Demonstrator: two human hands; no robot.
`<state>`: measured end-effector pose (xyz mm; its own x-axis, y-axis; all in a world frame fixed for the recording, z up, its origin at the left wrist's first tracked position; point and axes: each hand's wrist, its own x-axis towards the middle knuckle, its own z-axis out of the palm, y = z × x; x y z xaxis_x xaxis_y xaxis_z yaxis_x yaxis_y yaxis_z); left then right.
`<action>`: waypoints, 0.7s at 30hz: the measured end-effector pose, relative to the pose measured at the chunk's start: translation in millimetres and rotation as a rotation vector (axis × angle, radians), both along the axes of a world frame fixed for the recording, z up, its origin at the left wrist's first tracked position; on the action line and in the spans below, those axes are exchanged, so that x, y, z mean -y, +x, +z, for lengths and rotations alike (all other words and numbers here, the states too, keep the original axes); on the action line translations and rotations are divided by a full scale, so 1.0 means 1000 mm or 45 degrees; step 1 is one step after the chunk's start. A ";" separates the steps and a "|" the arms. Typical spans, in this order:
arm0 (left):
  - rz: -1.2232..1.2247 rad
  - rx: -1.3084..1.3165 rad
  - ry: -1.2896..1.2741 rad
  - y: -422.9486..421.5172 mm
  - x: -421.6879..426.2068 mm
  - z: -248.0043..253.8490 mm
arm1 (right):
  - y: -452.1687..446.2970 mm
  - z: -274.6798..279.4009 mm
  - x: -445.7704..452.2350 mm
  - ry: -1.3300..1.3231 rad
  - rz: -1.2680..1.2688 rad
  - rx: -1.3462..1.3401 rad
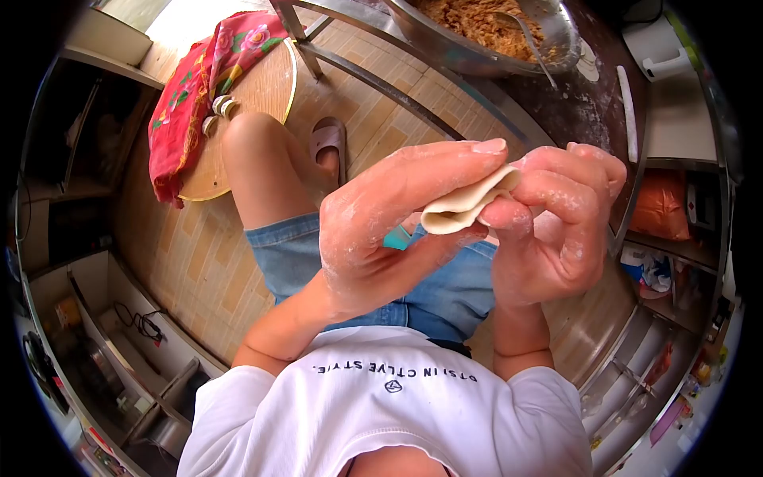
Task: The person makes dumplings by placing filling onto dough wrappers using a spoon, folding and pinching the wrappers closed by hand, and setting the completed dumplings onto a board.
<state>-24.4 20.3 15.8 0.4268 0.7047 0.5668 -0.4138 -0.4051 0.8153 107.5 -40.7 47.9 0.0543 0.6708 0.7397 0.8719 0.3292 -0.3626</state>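
Note:
Between my two hands is a folded dumpling wrapper (465, 208), pale and floured, with its left end still gaping. My left hand (389, 215) curls around it, fingers above and thumb below. At the wrapper's right end, my right hand (556, 211) pinches the edge between thumb and forefinger, the other fingers bent. Flour dusts both hands. Whether filling lies inside the wrapper cannot be made out. Beyond the hands, a metal bowl (567, 57) holds brownish minced filling (477, 28), and a spoon (528, 38) rests in it.
A floured dark table (588, 107) carries the bowl, a flattened wrapper (588, 63) and a white rolling pin (627, 111). At left, a round wooden board (270, 91) bears several dumplings (225, 106) and a red floral cloth (187, 111). Shelves stand at both sides.

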 end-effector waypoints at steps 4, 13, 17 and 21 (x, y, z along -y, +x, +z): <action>-0.053 -0.034 0.112 -0.002 -0.011 0.002 | 0.000 -0.006 -0.003 0.063 -0.003 -0.032; -0.126 0.113 -0.168 -0.002 0.002 0.002 | 0.002 -0.004 0.001 0.134 -0.106 0.200; -0.026 0.010 -0.076 -0.006 0.003 -0.002 | 0.004 -0.011 -0.004 0.123 0.002 -0.021; -0.016 -0.022 -0.014 -0.006 0.003 0.000 | 0.001 -0.011 -0.014 0.175 0.077 -0.193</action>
